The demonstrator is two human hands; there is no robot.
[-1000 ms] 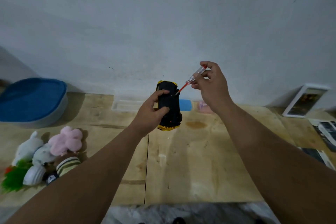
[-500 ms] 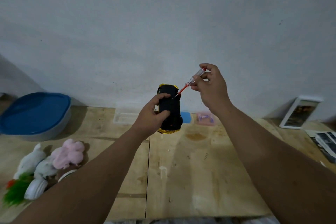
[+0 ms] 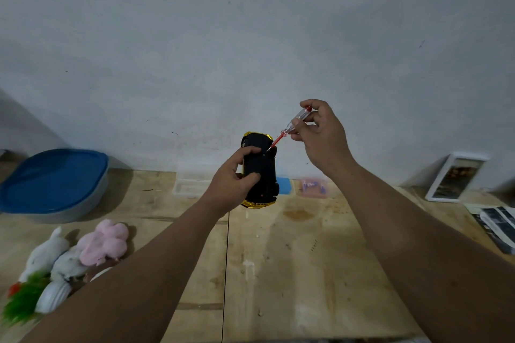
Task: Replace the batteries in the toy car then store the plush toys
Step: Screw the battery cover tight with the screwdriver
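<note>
Black underside up, the car (image 3: pixel 260 172) sits gripped in the left hand (image 3: pixel 232 186) while the right hand (image 3: pixel 320 136) pinches a screwdriver (image 3: pixel 289 128) at its cover screw, likely needing steady turns next.

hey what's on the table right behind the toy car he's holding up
Behind the toy car: a clear plastic tray, a blue item partly covered, and a pink case. Anything directly behind it is hidden.

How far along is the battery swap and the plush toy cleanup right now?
Early. Nothing looks finished. In hand: the left hand holds the toy car underside up while the right hand works a screwdriver tip at it. Left: the battery swap, then storing the plush toys lying beside the blue-lidded bin.
</note>
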